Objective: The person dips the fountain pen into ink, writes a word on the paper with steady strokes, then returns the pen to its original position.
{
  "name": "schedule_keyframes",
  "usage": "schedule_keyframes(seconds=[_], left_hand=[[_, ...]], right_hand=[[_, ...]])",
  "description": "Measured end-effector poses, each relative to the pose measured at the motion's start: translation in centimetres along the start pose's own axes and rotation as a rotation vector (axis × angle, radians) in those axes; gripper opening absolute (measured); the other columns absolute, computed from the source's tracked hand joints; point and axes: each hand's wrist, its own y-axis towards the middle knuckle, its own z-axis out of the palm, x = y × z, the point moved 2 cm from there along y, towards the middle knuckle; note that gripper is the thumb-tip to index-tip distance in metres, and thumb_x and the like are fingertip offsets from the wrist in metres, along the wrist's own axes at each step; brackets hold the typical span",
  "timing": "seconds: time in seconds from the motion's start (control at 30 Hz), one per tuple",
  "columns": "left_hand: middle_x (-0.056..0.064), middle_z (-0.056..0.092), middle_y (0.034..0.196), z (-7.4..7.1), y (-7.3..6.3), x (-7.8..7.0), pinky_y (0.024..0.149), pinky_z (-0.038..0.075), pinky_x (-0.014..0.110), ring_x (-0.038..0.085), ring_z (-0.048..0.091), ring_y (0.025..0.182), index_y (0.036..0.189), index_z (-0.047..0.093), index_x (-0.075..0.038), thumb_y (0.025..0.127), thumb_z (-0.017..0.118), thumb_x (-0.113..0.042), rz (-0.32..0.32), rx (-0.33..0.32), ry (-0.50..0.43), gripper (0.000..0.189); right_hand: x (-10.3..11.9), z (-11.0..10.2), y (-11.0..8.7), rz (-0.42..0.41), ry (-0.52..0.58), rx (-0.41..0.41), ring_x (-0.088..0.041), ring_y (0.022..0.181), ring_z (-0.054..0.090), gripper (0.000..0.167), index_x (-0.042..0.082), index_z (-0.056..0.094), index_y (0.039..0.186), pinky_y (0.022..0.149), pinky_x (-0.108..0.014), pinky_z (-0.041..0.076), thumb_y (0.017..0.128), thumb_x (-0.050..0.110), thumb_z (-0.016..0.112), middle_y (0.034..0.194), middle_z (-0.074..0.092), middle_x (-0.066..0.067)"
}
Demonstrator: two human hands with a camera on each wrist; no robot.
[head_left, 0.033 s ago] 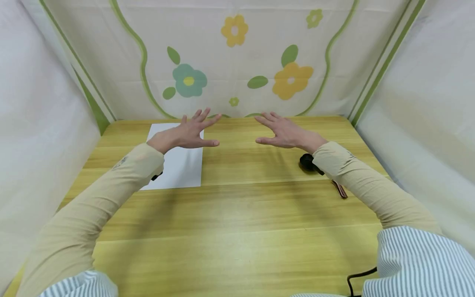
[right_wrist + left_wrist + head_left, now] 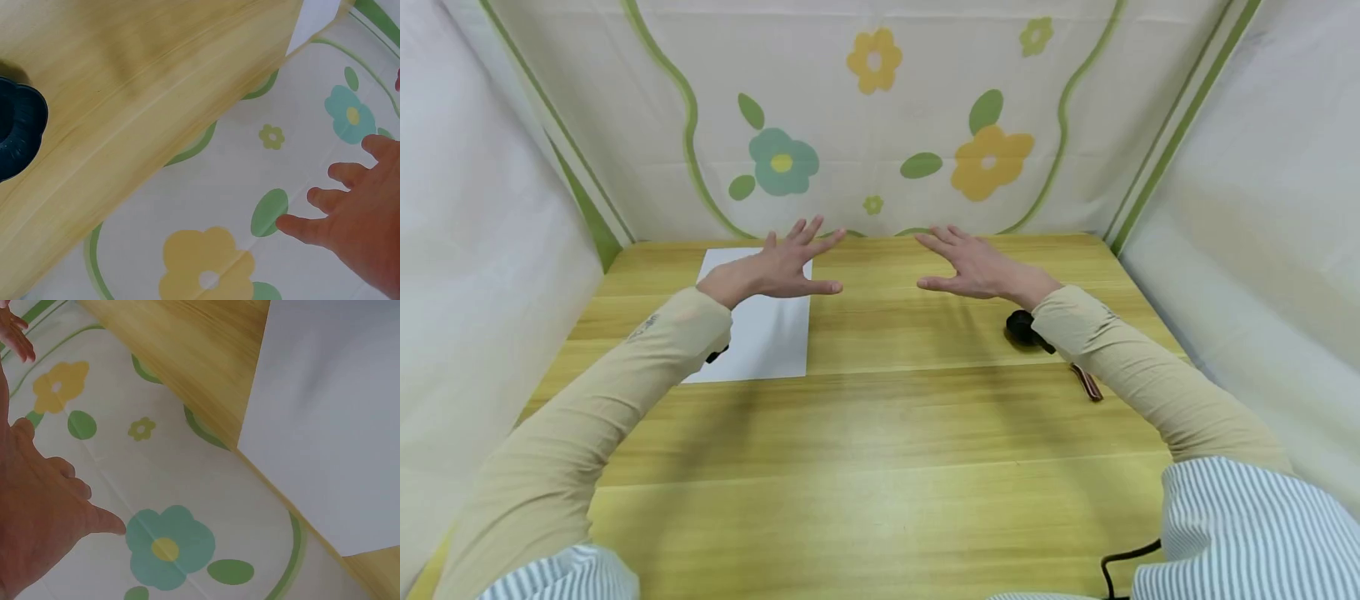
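Note:
Both hands hover above the far part of the wooden table (image 2: 880,433), fingers spread and holding nothing. Over a white sheet of paper (image 2: 778,346) on the left is the left hand (image 2: 775,268), partly covering the sheet's far half. The right hand (image 2: 981,268) hangs on the other side, thumb pointing inward. Closest to it is a small dark dish with a scalloped rim (image 2: 39,119), partly behind the right sleeve in the head view. A short, shiny reddish-brown object (image 2: 1087,383) lies just nearer than the dish, partly hidden by the same sleeve.
A white cloth with printed flowers (image 2: 827,100) rises behind the table's far edge. White cloth walls (image 2: 1262,208) flank the left and right sides. A black cable (image 2: 1123,556) runs by the near right edge, beside the striped clothing.

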Motion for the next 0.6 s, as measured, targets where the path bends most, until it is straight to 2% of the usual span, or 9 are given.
schedule_keyframes(seconds=[0.27,0.43,0.6], left_hand=[[0.008,-0.020,0.158,0.0,-0.8,0.5,0.106,-0.004,0.072,0.039,-0.012,0.146,0.153,-0.001,-0.032,0.085,0.047,-0.070,-0.013,-0.008,0.009,0.091],[0.009,-0.017,0.159,0.3,0.2,-0.2,0.106,-0.004,0.072,0.038,-0.012,0.146,0.153,0.001,-0.031,0.086,0.049,-0.066,0.023,-0.013,0.000,0.090],[0.012,-0.013,0.160,1.8,0.8,0.0,0.106,-0.002,0.072,0.039,-0.008,0.146,0.153,0.003,-0.030,0.087,0.048,-0.066,0.033,0.019,-0.025,0.088]], right_hand=[[0.2,-0.2,0.7,-0.002,-0.053,0.017,-0.040,0.146,0.005,0.083,0.027,0.006,0.154,0.109,-0.065,0.017,0.089,0.068,0.040,0.161,0.004,-0.009],[-0.4,0.0,-0.2,0.032,-0.061,0.011,-0.040,0.146,0.006,0.085,0.025,0.008,0.154,0.109,-0.065,0.017,0.088,0.070,0.038,0.161,0.004,-0.009],[-1.1,1.6,-1.5,0.060,-0.032,0.014,-0.042,0.145,0.010,0.083,0.023,0.010,0.154,0.110,-0.064,0.018,0.090,0.067,0.040,0.160,0.007,-0.012]])
